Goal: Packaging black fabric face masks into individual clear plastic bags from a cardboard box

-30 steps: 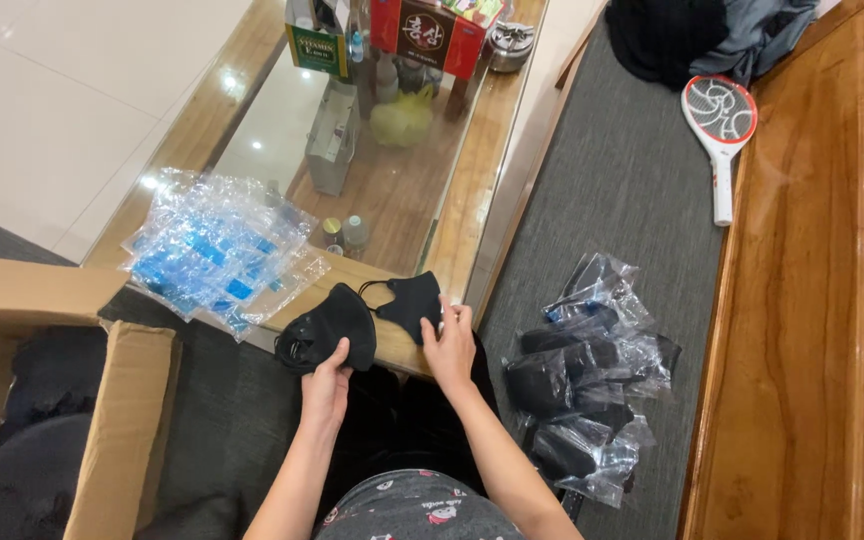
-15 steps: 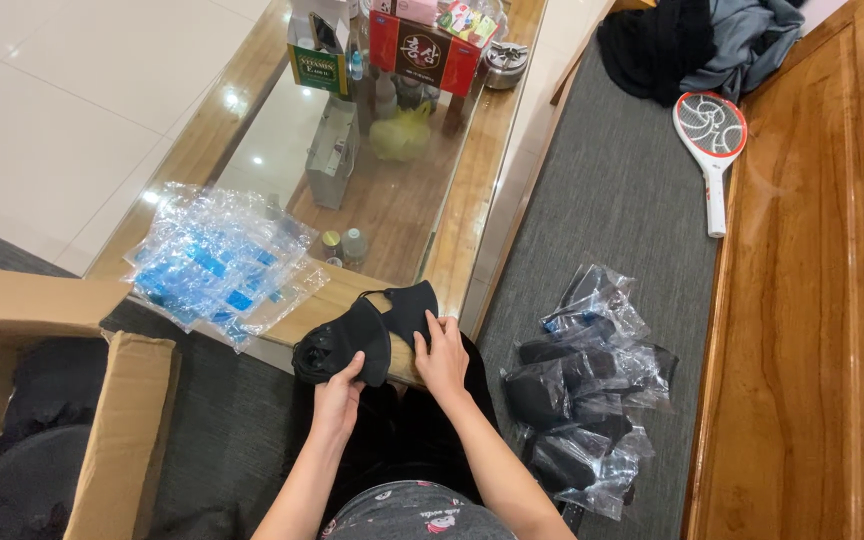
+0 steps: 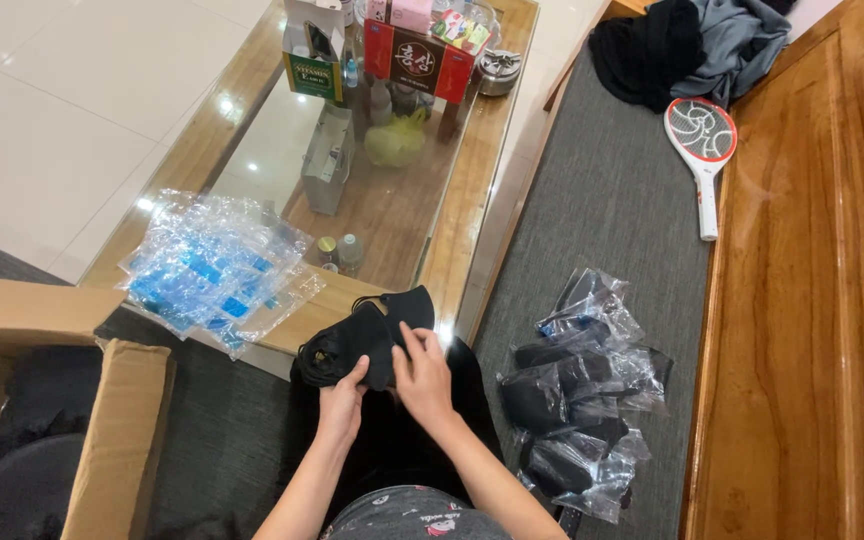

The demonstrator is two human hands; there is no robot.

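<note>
Landmark: glass-topped coffee table [image 3: 252, 120] with a wooden frame, running up the middle of the view; all places below are told against it.
Left hand [image 3: 340, 398]: just off the table's near corner, fingers curled together and clamped on the lower edge of the black face masks [image 3: 362, 340].
Right hand [image 3: 424, 378]: beside the left hand, off the same near corner; thumb and fingers pinched on the right part of the masks, fingertips spread a little over the fabric.
Black face masks: a small stack held between both hands, lying against the table's near corner, upper edge over the wooden frame; how many in the stack cannot be told.
Empty plastic sleeves [image 3: 214, 268]: loose heap of clear sleeves with blue print, on the table's near left end, partly hanging over the edge.
Bagged masks [image 3: 580, 395]: pile of clear bags with dark contents, to the right of the table on the grey mat [image 3: 602, 230], well apart from the hands.
Cardboard box [image 3: 102, 420]: open, flaps up, on the floor left of the table's near end; dark goods inside, kind not clear.
Racket-shaped swatter [image 3: 702, 150]: white and orange, on the grey mat far right of the table, against the wooden bench [image 3: 812, 300].
Table clutter: red carton [image 3: 418, 58], green and white carton [image 3: 313, 60], small bottles [image 3: 340, 252] under the glass.
Clothing heap [image 3: 692, 40]: black and grey, beyond the table's far right corner.
</note>
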